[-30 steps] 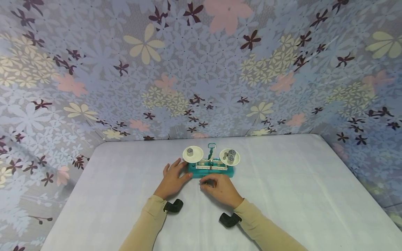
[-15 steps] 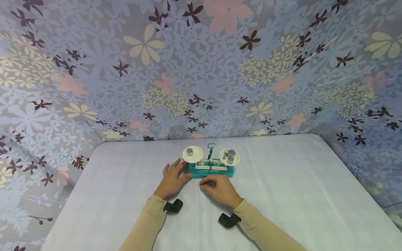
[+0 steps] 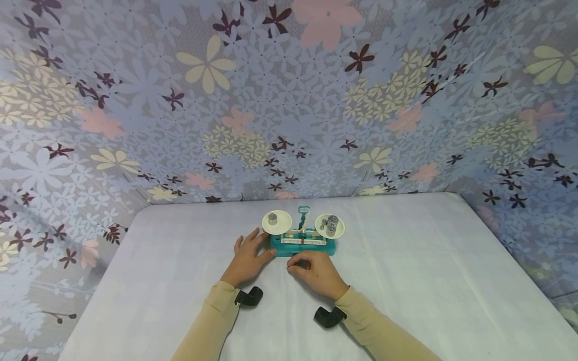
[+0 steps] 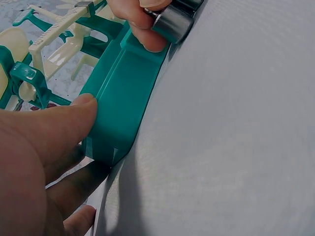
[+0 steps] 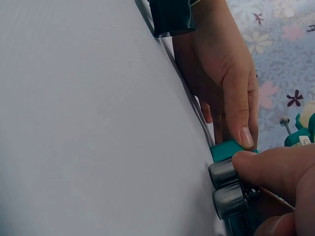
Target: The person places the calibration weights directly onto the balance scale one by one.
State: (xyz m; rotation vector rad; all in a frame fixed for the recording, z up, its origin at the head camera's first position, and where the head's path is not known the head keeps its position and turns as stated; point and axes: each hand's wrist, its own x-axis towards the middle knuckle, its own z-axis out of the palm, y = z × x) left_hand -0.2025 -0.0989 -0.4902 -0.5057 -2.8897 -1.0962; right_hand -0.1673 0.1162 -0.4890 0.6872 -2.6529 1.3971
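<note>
A small teal balance scale (image 3: 327, 249) with two white pans stands towards the back of the table. My left hand (image 3: 247, 258) grips its left end, thumb on top of the teal base (image 4: 123, 93) and fingers behind the end. In front of the base, my right hand (image 3: 318, 273) pinches a metal weight (image 4: 173, 23) by its small knob. Two cylindrical weights lie side by side at the base's front in the right wrist view, one of them a dark cylinder (image 5: 230, 201). The right thumb (image 5: 263, 167) overlaps them, and the other fingertips are partly hidden.
The left pan (image 3: 283, 225) holds one metal weight (image 3: 272, 219). Several weights (image 3: 332, 221) of mixed sizes sit in the right pan (image 3: 340, 231). A white cloth covers the table (image 3: 429, 281). Flower-patterned fabric (image 3: 289, 100) rises behind it.
Both hands and the scale keep nearly the same places. Between the right fingertips, the small object shows less than before in the head view.
</note>
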